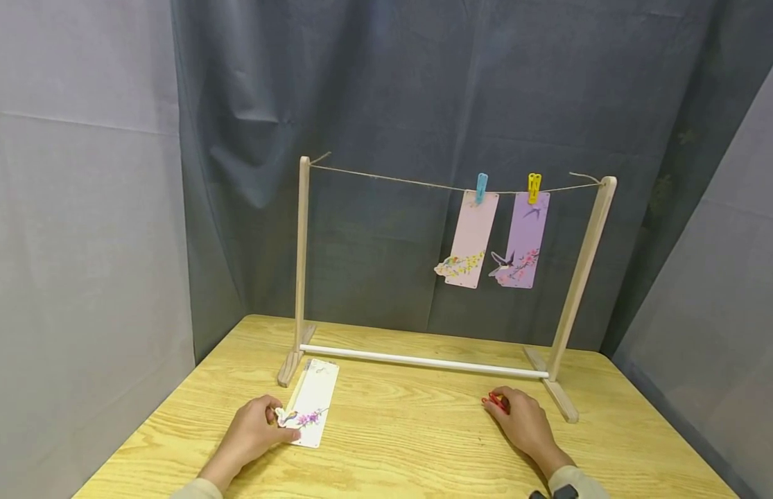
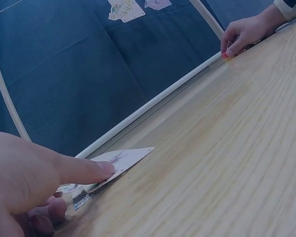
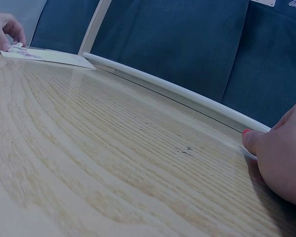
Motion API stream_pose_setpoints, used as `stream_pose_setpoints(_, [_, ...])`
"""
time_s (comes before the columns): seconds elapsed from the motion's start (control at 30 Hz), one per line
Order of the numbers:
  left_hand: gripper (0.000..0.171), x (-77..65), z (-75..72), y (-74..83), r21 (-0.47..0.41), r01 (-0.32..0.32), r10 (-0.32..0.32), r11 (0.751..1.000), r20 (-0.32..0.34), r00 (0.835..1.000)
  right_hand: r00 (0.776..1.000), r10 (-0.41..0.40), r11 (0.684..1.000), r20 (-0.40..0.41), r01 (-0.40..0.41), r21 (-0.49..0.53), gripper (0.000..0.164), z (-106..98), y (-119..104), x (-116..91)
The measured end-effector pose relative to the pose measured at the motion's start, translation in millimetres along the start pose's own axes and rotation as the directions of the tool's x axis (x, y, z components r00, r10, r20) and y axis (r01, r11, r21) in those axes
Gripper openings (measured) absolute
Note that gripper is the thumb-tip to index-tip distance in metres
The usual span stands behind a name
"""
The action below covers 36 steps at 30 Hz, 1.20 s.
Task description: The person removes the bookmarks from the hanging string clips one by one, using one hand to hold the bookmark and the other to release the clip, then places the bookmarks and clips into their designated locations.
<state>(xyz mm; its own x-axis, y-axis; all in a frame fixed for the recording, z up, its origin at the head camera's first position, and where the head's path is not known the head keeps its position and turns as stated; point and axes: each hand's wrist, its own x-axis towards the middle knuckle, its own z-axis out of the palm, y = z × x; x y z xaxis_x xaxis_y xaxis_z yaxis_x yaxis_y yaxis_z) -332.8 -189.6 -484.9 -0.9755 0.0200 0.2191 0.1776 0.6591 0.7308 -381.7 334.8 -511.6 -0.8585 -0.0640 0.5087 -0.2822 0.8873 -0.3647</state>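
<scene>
On the left of the table lies a white bookmark card (image 1: pixel 313 405) printed with a bird and pink-purple blossoms. My left hand (image 1: pixel 252 431) pinches it by its lower left edge, thumb on top; in the left wrist view the thumb (image 2: pixel 84 169) presses on the card (image 2: pixel 130 157) and the other fingers are curled at its edge. A red clothespin (image 1: pixel 500 402) is between the thumb and fingers of my right hand (image 1: pixel 525 423), low over the table on the right. Only its red tip (image 3: pixel 245 132) shows in the right wrist view.
A wooden stand with a left post (image 1: pixel 301 256), right post (image 1: pixel 582 277) and white bottom bar (image 1: pixel 423 361) holds a string (image 1: pixel 392 179). From the string hang a pink card (image 1: pixel 473 232) under a blue clothespin (image 1: pixel 481 188) and a purple card (image 1: pixel 527 232) under a yellow clothespin (image 1: pixel 534 188).
</scene>
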Motion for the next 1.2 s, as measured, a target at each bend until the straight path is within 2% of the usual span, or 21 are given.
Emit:
stream_pose_setpoints(0.2, [0.069,-1.0,-0.8,1.5,0.021,-0.001,0.001,1.000,0.001,1.000,1.000,-0.007,1.000,-0.016,0.007,0.002,0.032,1.4,0.5,0.5])
stream_pose_setpoints(0.4, [0.070,0.2,0.1,-0.9,0.043,0.013,-0.014,0.999,0.008,1.000,1.000,0.007,1.000,0.015,-0.008,0.003,0.033,2.2,2.7,0.9])
stream_pose_setpoints(0.53, [0.069,-0.1,-0.3,-0.2,0.055,0.012,-0.012,0.998,0.006,1.000,1.000,0.001,1.000,0.008,-0.001,-0.012,0.032,2.6,3.0,1.3])
stream_pose_setpoints(1.0, [0.069,-0.2,-2.7,4.1,0.069,0.007,-0.007,0.998,0.004,1.000,0.999,-0.024,0.999,-0.022,0.024,-0.022,0.031,1.7,-0.5,1.6])
stream_pose_setpoints(1.2, [0.069,-1.0,-3.0,4.9,0.073,0.001,-0.001,0.997,0.002,1.000,1.000,-0.013,0.999,-0.006,0.013,-0.029,0.031,0.6,-1.2,1.5])
